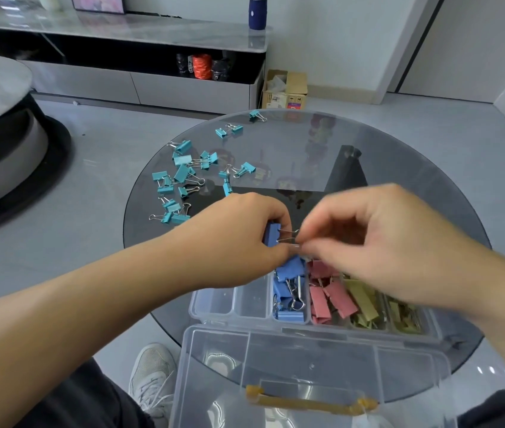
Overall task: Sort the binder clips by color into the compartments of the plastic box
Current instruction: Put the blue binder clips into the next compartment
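The left hand (239,239) holds a blue binder clip (271,234) just above the far edge of the plastic box (195,307); its grip is narrow, fingers and thumb curled round the clip's coloured body, the wire handles pointing right; the right hand (384,242) meets it there, its grip also narrow, fingertips pinched at the ends of those handles, though motion blur softens the exact contact; the box stands open at the near edge of the round glass table (399,168), its clear lid (307,366) with a yellow handle (310,403) folded towards the person; in the row of compartments, one holds blue clips (288,288), the next to the right holds pink clips (327,299), and beyond that lie olive clips (364,301), partly hidden by the right wrist; a loose scatter of teal clips (180,177) lies on the table's left and far side, well apart from the box; a pale shoe (152,375) shows on the floor below the left forearm
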A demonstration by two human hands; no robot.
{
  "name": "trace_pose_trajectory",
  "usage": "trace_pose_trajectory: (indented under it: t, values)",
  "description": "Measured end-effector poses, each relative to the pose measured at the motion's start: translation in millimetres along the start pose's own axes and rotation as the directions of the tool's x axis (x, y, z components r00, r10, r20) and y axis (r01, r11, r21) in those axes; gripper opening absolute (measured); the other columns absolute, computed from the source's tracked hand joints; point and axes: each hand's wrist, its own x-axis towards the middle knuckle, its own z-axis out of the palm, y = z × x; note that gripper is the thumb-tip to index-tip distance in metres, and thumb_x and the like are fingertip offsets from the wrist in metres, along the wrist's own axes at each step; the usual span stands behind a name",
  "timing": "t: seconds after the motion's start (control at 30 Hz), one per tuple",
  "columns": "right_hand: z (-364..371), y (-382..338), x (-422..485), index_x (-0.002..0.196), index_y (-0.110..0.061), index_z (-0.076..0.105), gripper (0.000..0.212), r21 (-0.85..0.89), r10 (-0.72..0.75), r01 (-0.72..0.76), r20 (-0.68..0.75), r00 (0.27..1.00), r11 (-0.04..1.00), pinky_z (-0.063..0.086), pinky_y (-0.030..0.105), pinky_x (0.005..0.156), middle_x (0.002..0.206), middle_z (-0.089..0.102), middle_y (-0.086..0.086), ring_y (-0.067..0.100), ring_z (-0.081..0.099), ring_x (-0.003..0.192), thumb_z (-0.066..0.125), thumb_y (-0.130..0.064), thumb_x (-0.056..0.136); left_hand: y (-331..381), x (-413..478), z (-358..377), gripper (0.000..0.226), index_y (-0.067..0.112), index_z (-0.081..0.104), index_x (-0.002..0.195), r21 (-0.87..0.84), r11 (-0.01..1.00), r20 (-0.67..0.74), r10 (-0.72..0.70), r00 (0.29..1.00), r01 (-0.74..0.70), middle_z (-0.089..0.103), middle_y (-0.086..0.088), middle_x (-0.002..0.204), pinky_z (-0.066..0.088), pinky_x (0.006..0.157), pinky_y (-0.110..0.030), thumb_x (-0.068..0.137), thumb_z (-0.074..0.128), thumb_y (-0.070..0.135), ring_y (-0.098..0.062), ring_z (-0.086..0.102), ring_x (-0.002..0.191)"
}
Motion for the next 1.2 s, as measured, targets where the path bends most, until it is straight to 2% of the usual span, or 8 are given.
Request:
trace_pose_trajectory:
  t: [0.1, 0.23, 0.37, 0.6, 0.8, 0.93, 1.07, 1.2]
  values:
    - [0, 11, 9, 0.084, -0.035, 0.071, 0.005, 0.044, 0.027, -0.021, -0.136, 0.99, 0.999, 0.05, 0.014, 0.059, 0.079, 0.071, -0.017, 0.004, 0.066, 0.067, 0.074, -0.033, 0.082, -1, 1, -1, 0.015, 0.032, 0.062, 0.081, 0.006, 1.0, -0.014, 0.018, 1.0, -0.018, 0.057, 0.033, 0.068, 0.039, 0.054, -0.009, 0.083, 0.071, 0.043, 0.003, 0.053, 0.062]
    - [13, 16, 14, 0.081, -0.032, 0.072, 0.008, 0.076, 0.044, -0.039, -0.056, 0.998, 0.996, 0.051, 0.014, 0.056, 0.075, 0.073, -0.017, 0.003, 0.068, 0.063, 0.079, -0.029, 0.081, 3, 0, 1, 0.017, 0.028, 0.056, 0.075, 0.006, 0.999, -0.065, 0.039, 0.997, -0.039, 0.059, 0.007, 0.061, 0.044, 0.058, -0.02, 0.081, 0.071, 0.033, -0.009, 0.056, 0.067]
    - [19, 18, 18, 0.079, -0.031, 0.069, 0.015, 0.09, 0.029, -0.022, -0.078, 0.997, 0.996, 0.048, 0.009, 0.056, 0.076, 0.071, -0.017, 0.002, 0.066, 0.064, 0.084, -0.027, 0.077, 7, -1, 1, 0.024, 0.032, 0.046, 0.073, 0.091, 0.993, -0.076, 0.086, 0.993, -0.079, 0.054, 0.008, 0.064, 0.04, 0.05, -0.021, 0.079, 0.069, 0.03, -0.011, 0.052, 0.061]
    - [21, 17, 19, 0.09, -0.033, 0.071, 0.007, -0.016, -0.052, 0.052, -0.017, 0.998, 0.999, 0.05, 0.018, 0.07, 0.085, 0.069, -0.016, 0.007, 0.066, 0.081, 0.075, -0.032, 0.084, 3, 0, 0, 0.013, 0.021, 0.059, 0.079, 0.131, 0.989, -0.061, 0.077, 0.995, -0.069, 0.055, 0.005, 0.063, 0.042, 0.058, -0.023, 0.08, 0.069, 0.03, -0.01, 0.052, 0.059]
    - [-6, 23, 21, 0.081, -0.02, 0.068, 0.01, 0.214, 0.069, -0.045, -0.11, 0.992, 0.976, 0.054, 0.022, 0.058, 0.076, 0.07, 0.0, 0.018, 0.063, 0.064, 0.076, -0.017, 0.078, 2, 0, -7, 0.013, 0.029, 0.064, 0.073, 0.041, 0.999, 0.011, 0.015, 1.0, -0.015, 0.06, 0.015, 0.059, 0.044, 0.058, -0.006, 0.084, 0.071, 0.03, 0.003, 0.059, 0.065]
    - [-16, 24, 19, 0.08, -0.019, 0.07, 0.011, 0.245, 0.127, -0.129, 0.02, 0.992, 0.961, 0.056, 0.021, 0.062, 0.073, 0.073, 0.0, 0.014, 0.068, 0.063, 0.08, -0.02, 0.075, 1, -1, -13, 0.014, 0.029, 0.075, 0.081, 0.002, 1.0, 0.027, 0.023, 0.999, -0.023, 0.068, 0.016, 0.067, 0.047, 0.055, -0.008, 0.09, 0.066, 0.036, 0.001, 0.064, 0.066]
    - [-10, 21, 18, 0.078, -0.019, 0.071, 0.012, 0.186, 0.124, -0.14, 0.095, 0.988, 0.972, 0.054, 0.017, 0.058, 0.068, 0.074, -0.001, 0.008, 0.07, 0.06, 0.082, -0.017, 0.077, -1, -3, -16, 0.022, 0.032, 0.077, 0.086, -0.017, 0.999, 0.113, 0.043, 0.993, -0.041, 0.072, 0.012, 0.08, 0.058, 0.068, -0.03, 0.093, 0.06, 0.043, -0.009, 0.067, 0.074]
    - [-6, 16, 17, 0.078, -0.021, 0.07, 0.013, 0.116, 0.117, -0.135, 0.152, 0.981, 0.984, 0.047, 0.011, 0.051, 0.064, 0.074, -0.005, 0.004, 0.07, 0.055, 0.081, -0.015, 0.081, -3, -2, -15, 0.009, 0.034, 0.075, 0.082, 0.013, 0.996, 0.151, 0.081, 0.985, -0.084, 0.067, 0.016, 0.079, 0.048, 0.062, -0.017, 0.085, 0.072, 0.042, -0.005, 0.061, 0.076]
